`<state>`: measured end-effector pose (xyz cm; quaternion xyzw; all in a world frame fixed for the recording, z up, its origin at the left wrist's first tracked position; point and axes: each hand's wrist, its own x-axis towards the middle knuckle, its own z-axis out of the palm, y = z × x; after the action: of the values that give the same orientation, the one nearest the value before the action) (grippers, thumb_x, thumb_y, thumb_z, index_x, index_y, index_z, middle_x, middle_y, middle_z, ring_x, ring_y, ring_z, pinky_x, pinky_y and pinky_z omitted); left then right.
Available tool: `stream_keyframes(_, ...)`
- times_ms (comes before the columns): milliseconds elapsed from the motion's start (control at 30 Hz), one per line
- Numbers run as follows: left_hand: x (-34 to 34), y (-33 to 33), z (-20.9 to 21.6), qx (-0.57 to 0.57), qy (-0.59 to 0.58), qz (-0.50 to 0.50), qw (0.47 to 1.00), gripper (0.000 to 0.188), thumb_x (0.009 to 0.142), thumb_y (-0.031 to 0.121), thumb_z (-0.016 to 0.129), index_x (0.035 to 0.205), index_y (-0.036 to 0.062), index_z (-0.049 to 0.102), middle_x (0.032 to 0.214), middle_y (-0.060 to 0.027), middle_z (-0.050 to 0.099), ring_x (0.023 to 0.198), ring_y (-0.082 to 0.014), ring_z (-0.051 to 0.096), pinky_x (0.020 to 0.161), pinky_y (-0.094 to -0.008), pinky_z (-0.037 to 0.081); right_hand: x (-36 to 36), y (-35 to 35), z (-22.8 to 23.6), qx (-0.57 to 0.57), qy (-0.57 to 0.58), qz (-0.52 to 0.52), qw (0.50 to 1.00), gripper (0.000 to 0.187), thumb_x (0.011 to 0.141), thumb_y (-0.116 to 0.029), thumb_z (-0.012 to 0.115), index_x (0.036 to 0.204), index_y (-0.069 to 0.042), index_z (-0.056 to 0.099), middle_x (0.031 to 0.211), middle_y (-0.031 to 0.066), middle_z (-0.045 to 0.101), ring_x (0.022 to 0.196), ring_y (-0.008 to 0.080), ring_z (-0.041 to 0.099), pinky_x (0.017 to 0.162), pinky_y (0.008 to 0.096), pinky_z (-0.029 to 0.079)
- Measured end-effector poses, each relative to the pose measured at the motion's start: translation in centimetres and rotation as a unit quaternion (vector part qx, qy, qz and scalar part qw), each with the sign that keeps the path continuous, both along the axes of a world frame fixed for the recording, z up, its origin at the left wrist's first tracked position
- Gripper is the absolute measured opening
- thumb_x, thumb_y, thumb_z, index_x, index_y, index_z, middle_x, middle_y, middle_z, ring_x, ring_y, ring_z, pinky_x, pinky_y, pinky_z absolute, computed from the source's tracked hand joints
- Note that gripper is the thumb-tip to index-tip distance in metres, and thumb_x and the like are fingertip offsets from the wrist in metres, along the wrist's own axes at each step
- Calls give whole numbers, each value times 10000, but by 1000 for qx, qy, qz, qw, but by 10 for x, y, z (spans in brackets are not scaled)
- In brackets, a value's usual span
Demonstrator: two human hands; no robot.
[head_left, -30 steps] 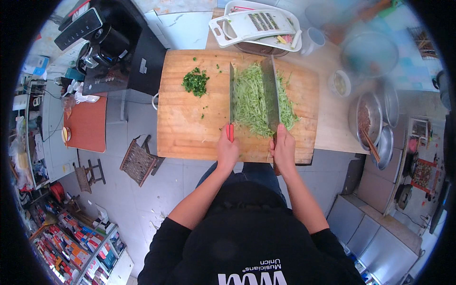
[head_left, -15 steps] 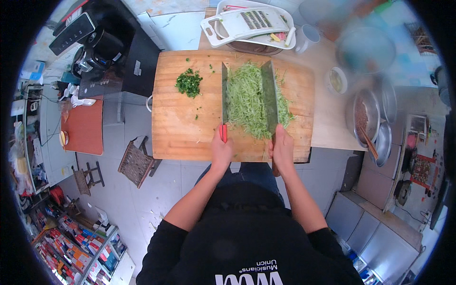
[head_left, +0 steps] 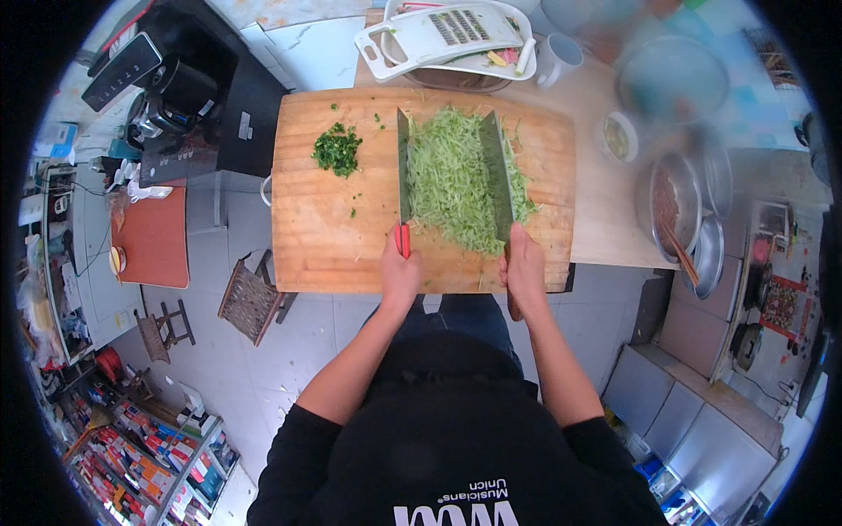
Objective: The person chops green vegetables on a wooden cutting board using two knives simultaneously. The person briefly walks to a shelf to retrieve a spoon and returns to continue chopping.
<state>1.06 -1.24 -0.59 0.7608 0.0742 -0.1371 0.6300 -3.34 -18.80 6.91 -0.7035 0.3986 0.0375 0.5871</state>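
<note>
On the wooden cutting board point(head_left: 307, 237), a heap of pale green shredded vegetable point(head_left: 452, 171) is flanked by two cleavers. My left hand point(head_left: 402, 272) is closed around the red handle of the left cleaver point(head_left: 404, 167), whose blade stands on edge along the heap's left side. The right cleaver point(head_left: 498, 175) leans along the heap's right side, and my right hand point(head_left: 524, 267) grips its brown handle. Some shreds lie to the right of that blade. A small pile of chopped dark green herbs point(head_left: 337, 149) sits at the board's left.
Behind the board, a white grater point(head_left: 438, 39) rests across a white tray, with a pale mug point(head_left: 559, 60) beside it. To the right stand a small bowl point(head_left: 619, 138) and a metal bowl point(head_left: 671, 188) with brownish-red contents and chopsticks. A black appliance point(head_left: 250, 114) is at left.
The whole view has shifted slightly, so the board appears a little further left and up. Both hands keep their grip on the cleavers, with the shreds still between the blades.
</note>
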Motion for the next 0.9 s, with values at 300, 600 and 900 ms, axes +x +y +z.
stream_keyframes(300, -2, 4, -1, 16, 66, -14, 998, 501, 738, 15, 479, 1236, -2, 431, 999, -171, 576, 945, -266, 553, 850, -317, 410, -8, -4, 11, -47, -12, -19, 999, 473, 962, -410, 327, 700, -48, 483, 478, 4, 397, 379, 93, 377, 353, 247, 304)
stream_keyframes(600, 0, 1, 5, 6, 73, -17, 997, 488, 729, 14, 474, 1215, -7, 441, 881, -122, 543, 826, -223, 527, 784, -306, 420, -11, -13, -7, -78, -22, -13, 997, 486, 954, -425, 348, 680, -43, 471, 467, 12, 403, 373, 100, 385, 351, 265, 310)
stream_keyframes(900, -2, 5, 1, 1, 74, -6, 997, 490, 734, 1, 472, 1224, 0, 441, 922, -117, 546, 845, -213, 523, 786, -302, 416, -21, -52, -4, -161, 27, -21, 986, 482, 962, -360, 356, 735, 23, 540, 466, 64, 395, 432, 160, 408, 439, 338, 340)
